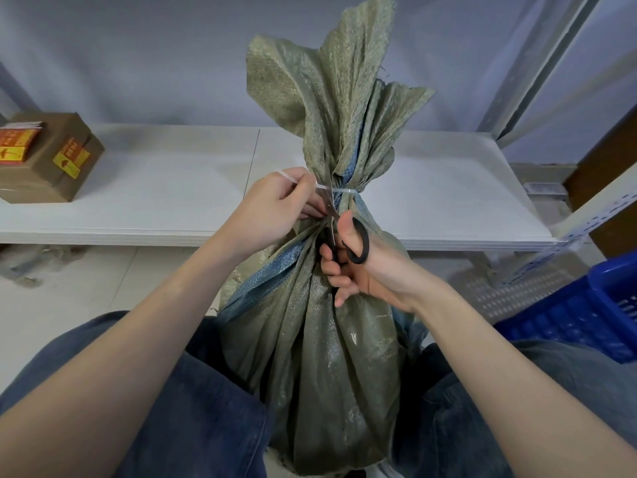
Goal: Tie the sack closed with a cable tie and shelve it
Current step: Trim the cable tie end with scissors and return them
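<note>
A grey-green woven sack (331, 357) with a blue stripe stands upright between my knees. A white cable tie (346, 191) cinches its gathered neck. My left hand (275, 210) pinches the tie's loose tail, pulled out to the left of the neck. My right hand (358, 267) grips black-handled scissors (356, 244), thumb through one loop. Their blades point up and reach the tail just left of the neck. The low white shelf (155, 201) runs behind the sack.
A brown cardboard box (48, 160) with orange and yellow labels sits at the shelf's left end. A blue plastic crate (586, 315) stands by my right knee. Metal shelf uprights (537, 74) rise at the right. Debris lies on the floor at left.
</note>
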Tool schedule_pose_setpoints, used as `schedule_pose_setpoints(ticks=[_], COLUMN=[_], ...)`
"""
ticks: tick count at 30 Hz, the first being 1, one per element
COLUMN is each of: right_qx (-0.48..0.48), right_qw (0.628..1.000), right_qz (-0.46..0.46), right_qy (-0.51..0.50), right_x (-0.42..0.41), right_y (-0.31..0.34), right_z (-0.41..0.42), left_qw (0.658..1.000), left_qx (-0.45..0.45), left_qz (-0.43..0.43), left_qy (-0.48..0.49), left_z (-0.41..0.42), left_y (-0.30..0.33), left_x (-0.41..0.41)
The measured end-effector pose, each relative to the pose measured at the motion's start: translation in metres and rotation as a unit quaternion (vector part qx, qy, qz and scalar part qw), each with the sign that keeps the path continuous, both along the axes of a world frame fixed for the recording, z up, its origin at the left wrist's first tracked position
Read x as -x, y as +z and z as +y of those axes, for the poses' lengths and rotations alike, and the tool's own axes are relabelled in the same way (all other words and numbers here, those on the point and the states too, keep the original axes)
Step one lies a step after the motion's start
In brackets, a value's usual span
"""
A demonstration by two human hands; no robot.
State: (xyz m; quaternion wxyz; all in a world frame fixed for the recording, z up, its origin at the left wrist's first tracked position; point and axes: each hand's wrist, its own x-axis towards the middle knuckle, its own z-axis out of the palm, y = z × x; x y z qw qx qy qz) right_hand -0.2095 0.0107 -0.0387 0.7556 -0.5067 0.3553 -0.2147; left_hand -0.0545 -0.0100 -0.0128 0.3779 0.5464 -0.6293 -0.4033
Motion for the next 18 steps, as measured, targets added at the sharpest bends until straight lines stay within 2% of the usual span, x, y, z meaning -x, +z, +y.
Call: schedule_pose_setpoints(ticks=[11,16,18], right_qx=[0.046,-0.003,-0.015], right_qw=[0.993,1.0,0.999], right_qz=[0.001,-0.006,-0.017], right_qy=[-0.11,0.002,0.039], right_x=[-0.003,0.002,0.004], right_y=[-0.003,0.002,0.004], right_z=[0.0,0.001,0.002], left_qw=[1.0,0.998,0.999], left_qx=[0.005,-0.014,-0.019], left_qz=[-0.002,0.054,0.048], left_qy=[-0.015,0.012,0.015], left_z=[0.006,0.003,0.004], left_y=[0.002,0.01,0.01], left_x=[0.007,0.001,0.0])
